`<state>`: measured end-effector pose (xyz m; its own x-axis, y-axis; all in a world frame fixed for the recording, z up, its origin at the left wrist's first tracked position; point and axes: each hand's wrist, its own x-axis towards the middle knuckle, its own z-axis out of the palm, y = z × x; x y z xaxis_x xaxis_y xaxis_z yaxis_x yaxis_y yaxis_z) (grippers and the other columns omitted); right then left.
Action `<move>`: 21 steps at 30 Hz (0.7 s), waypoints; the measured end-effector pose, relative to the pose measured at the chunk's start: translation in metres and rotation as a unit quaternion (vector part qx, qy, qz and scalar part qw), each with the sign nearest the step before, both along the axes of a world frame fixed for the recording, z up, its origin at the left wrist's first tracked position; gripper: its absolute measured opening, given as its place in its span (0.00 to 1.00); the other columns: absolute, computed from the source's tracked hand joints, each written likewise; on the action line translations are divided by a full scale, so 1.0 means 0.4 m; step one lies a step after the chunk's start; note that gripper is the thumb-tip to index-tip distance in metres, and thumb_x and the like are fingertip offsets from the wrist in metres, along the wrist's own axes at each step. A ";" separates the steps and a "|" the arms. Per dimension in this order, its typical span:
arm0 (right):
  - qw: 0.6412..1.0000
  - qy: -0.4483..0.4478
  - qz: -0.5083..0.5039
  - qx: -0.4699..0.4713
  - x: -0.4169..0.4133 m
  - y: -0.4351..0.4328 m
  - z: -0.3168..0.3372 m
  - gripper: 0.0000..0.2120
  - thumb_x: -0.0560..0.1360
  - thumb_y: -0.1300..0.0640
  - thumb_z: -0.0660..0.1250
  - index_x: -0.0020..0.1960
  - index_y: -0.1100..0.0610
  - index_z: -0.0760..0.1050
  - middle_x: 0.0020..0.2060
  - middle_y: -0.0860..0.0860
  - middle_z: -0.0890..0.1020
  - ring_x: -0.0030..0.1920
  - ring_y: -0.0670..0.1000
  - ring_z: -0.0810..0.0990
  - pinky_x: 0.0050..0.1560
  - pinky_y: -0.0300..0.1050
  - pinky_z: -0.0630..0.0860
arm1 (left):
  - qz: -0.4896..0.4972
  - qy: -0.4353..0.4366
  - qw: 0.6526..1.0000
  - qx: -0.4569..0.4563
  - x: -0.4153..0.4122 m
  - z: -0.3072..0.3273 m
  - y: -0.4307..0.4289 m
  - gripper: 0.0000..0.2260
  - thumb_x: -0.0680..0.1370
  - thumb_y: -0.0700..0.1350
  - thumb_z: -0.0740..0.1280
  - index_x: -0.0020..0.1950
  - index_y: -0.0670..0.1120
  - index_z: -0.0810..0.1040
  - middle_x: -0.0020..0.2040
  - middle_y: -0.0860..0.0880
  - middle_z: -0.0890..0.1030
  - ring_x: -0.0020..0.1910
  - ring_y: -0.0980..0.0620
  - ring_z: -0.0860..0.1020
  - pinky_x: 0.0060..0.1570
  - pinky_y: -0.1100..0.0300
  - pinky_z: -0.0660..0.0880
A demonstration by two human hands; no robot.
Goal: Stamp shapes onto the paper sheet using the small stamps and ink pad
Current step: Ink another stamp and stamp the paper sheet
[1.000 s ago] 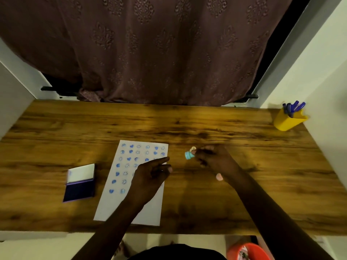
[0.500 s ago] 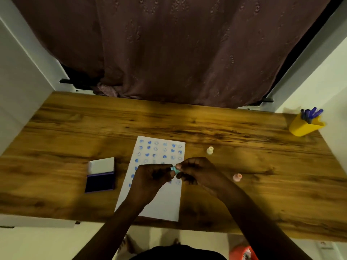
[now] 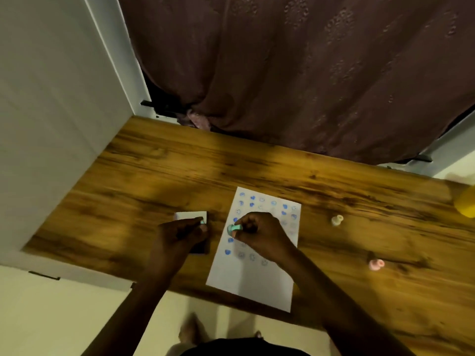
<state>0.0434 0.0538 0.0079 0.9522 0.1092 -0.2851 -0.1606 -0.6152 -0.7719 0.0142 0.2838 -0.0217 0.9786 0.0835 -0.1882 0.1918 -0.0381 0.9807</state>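
1. While both hands work side by side over the bench [image 3: 159,176], the right hand [image 3: 259,235] pinches a teal stamp [image 3: 234,228] in its fingertips above the left part of the paper [image 3: 254,286].
2. Left hand [image 3: 181,233] is curled over the ink pad [image 3: 191,216] — a small teal piece [image 3: 202,222] shows at its fingertips, clamped there; the pad's white lid stands behind.
3. Blue prints fill the paper's upper part — the near part is blank.
4. A cream stamp [image 3: 337,220] and a pink stamp [image 3: 375,264] lie on the bench right of the paper, well apart.
5. A yellow cup [image 3: 466,202] sits at the right edge.
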 end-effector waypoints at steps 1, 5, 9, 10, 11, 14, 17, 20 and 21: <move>0.999 -0.012 0.027 -0.023 0.001 0.031 -0.008 0.11 0.74 0.47 0.76 0.52 0.52 0.84 0.46 0.46 0.87 0.46 0.44 0.84 0.50 0.43 0.82 | 0.004 -0.004 1.000 0.003 0.000 0.001 0.031 0.11 0.74 0.48 0.76 0.54 0.45 0.86 0.48 0.47 0.89 0.48 0.48 0.89 0.44 0.57 0.86; 0.989 -0.055 0.118 -0.073 0.003 0.137 -0.033 0.12 0.77 0.47 0.72 0.56 0.54 0.83 0.51 0.52 0.87 0.49 0.49 0.86 0.49 0.43 0.82 | 0.007 -0.033 0.999 0.023 0.002 0.012 0.125 0.06 0.77 0.47 0.75 0.52 0.49 0.88 0.48 0.47 0.89 0.49 0.48 0.88 0.45 0.57 0.84; 0.968 -0.081 0.175 -0.159 0.018 0.241 -0.055 0.18 0.79 0.47 0.70 0.64 0.56 0.79 0.61 0.55 0.83 0.61 0.55 0.83 0.61 0.48 0.81 | 0.029 -0.043 0.998 0.023 -0.004 0.024 0.185 0.05 0.77 0.43 0.75 0.51 0.51 0.89 0.48 0.50 0.90 0.48 0.52 0.88 0.41 0.65 0.81; 0.964 -0.077 0.185 -0.172 0.023 0.260 -0.060 0.17 0.79 0.48 0.70 0.64 0.56 0.78 0.62 0.56 0.83 0.62 0.56 0.82 0.62 0.49 0.81 | 0.037 -0.043 0.998 0.025 -0.005 0.027 0.194 0.05 0.76 0.43 0.76 0.50 0.52 0.89 0.46 0.50 0.90 0.47 0.53 0.88 0.40 0.66 0.81; 0.961 -0.075 0.195 -0.183 0.028 0.280 -0.065 0.17 0.79 0.49 0.70 0.63 0.57 0.78 0.62 0.57 0.82 0.63 0.57 0.81 0.61 0.50 0.81 | 0.044 -0.040 0.998 0.026 -0.006 0.028 0.206 0.05 0.76 0.43 0.76 0.49 0.52 0.89 0.45 0.50 0.90 0.46 0.53 0.88 0.40 0.66 0.81; 0.948 -0.089 0.216 -0.217 0.038 0.326 -0.077 0.15 0.78 0.52 0.72 0.62 0.57 0.78 0.60 0.57 0.83 0.61 0.57 0.82 0.58 0.49 0.81 | 0.054 -0.030 0.998 0.018 -0.003 0.031 0.236 0.04 0.75 0.42 0.77 0.48 0.50 0.89 0.44 0.48 0.90 0.45 0.50 0.88 0.41 0.63 0.83; 0.937 -0.090 0.228 -0.249 0.043 0.360 -0.090 0.17 0.77 0.51 0.73 0.63 0.57 0.77 0.61 0.56 0.82 0.61 0.58 0.82 0.58 0.50 0.81 | 0.057 -0.025 0.998 0.012 0.003 0.040 0.256 0.07 0.74 0.41 0.77 0.46 0.54 0.89 0.43 0.48 0.90 0.45 0.50 0.88 0.42 0.60 0.84; 0.927 -0.071 0.238 -0.282 0.038 0.376 -0.112 0.21 0.78 0.49 0.71 0.67 0.57 0.75 0.65 0.56 0.80 0.66 0.58 0.79 0.67 0.53 0.77 | 0.061 -0.016 0.998 -0.003 0.009 0.037 0.276 0.07 0.74 0.40 0.77 0.49 0.51 0.88 0.44 0.47 0.90 0.46 0.49 0.88 0.43 0.62 0.83; 0.925 -0.064 0.239 -0.290 0.033 0.378 -0.118 0.22 0.79 0.49 0.71 0.69 0.57 0.73 0.66 0.56 0.80 0.68 0.58 0.78 0.69 0.53 0.75 | 0.062 -0.014 0.998 -0.007 0.011 0.034 0.284 0.07 0.74 0.40 0.77 0.49 0.50 0.89 0.44 0.46 0.90 0.46 0.48 0.88 0.44 0.61 0.83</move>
<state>0.0565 0.2051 -0.0393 0.8647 0.3910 -0.3153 0.3068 -0.9082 -0.2847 0.0188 0.3974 -0.0083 0.9656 0.2025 -0.1634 0.1673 -0.0024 0.9859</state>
